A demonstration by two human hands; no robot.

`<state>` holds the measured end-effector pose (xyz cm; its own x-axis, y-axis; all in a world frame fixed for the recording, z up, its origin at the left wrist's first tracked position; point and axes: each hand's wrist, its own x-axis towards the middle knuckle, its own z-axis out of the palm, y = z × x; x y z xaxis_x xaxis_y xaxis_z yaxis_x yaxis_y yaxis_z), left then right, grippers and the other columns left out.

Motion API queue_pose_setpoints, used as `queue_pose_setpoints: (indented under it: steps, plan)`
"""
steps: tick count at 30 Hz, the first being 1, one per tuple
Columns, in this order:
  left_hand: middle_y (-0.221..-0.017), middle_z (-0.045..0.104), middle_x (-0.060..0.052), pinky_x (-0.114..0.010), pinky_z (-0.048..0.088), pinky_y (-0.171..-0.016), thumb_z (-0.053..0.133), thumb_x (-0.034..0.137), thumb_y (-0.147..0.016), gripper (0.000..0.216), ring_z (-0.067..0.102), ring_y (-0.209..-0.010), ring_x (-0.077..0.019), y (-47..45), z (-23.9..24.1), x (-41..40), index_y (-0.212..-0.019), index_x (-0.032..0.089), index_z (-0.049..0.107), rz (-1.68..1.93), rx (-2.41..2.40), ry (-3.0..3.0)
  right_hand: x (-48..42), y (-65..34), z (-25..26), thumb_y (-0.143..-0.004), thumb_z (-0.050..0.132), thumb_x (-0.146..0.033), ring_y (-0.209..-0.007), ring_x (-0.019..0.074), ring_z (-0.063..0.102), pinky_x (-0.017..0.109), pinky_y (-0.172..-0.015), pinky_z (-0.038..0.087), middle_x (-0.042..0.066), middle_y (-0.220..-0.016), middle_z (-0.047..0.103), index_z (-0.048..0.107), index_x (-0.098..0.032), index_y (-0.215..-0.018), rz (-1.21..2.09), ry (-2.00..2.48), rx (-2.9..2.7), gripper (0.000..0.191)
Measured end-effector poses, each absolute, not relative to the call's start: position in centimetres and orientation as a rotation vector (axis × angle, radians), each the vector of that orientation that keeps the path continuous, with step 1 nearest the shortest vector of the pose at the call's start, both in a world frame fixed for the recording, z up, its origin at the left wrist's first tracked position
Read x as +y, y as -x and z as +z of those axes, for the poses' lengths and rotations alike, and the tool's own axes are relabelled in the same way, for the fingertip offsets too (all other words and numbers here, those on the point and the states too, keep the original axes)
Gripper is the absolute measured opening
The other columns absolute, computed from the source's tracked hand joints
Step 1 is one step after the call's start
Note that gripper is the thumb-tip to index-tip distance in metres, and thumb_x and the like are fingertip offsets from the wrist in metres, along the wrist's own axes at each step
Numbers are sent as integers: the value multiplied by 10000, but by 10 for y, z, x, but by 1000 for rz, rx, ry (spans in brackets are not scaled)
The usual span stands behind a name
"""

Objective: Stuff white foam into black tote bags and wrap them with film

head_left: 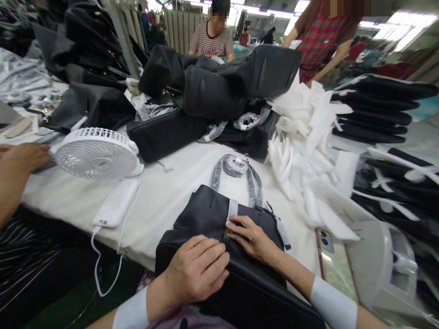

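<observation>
A black handbag (202, 212) lies tilted toward me at the table's front edge, its long base side nearest my lap. My left hand (197, 269) rests over the bag's near edge, fingers curled together against the leather; its thumb is hidden. With bent fingers, my right hand (249, 236) grips the closure tab (233, 210) at the middle of the bag, which is wrapped in pale film. A small gold-coloured metal piece (228, 232) shows by those fingertips. Beyond the bag lie its film-wrapped straps (236, 167), partly coiled. A dark tassel-like tag hangs at the bag's right side.
Black bags (212, 89) are piled ahead. White foam pieces (308, 137) heap at right, near a phone (334, 260) and stacked black pieces (377, 105). A white fan (99, 155) and corded power bank (116, 203) stand left, beside another person's hand (24, 157). Two people work opposite.
</observation>
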<state>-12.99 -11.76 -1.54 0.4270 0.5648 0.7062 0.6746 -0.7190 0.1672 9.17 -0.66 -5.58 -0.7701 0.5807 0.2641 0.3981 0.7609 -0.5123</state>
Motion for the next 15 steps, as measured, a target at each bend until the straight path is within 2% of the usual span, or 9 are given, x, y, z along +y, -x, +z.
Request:
queue_pose_setpoints:
  steps: [4, 11, 15]
  plan:
    - [-1034, 705, -98, -382, 520, -845, 602, 225, -836, 251, 647, -968, -219, 131, -15, -118, -1060, 117, 636, -1175, -1110, 2541, -5, -90, -51, -952, 472, -236, -1103, 228, 559, 420, -925, 525, 125, -1228, 577, 599, -241, -1235, 508, 763, -2619, 310]
    - [-1047, 706, -96, -383, 517, -871, 591, 218, -846, 248, 645, -985, -219, 132, -19, -119, -1074, 130, 635, -1171, -1093, 2536, -15, -103, -41, -930, 470, -194, -1221, 260, 492, 450, -1014, 462, 172, -1333, 512, 520, -169, -1326, 396, 676, -2799, 400]
    - [-1046, 704, -104, -384, 524, -869, 580, 236, -855, 248, 645, -995, -217, 133, -20, -119, -1075, 132, 632, -1167, -1093, 2529, -13, -101, -40, -948, 466, -248, -1188, 240, 529, 433, -1004, 471, 132, -1316, 538, 561, -226, -1296, 501, 750, -2755, 361]
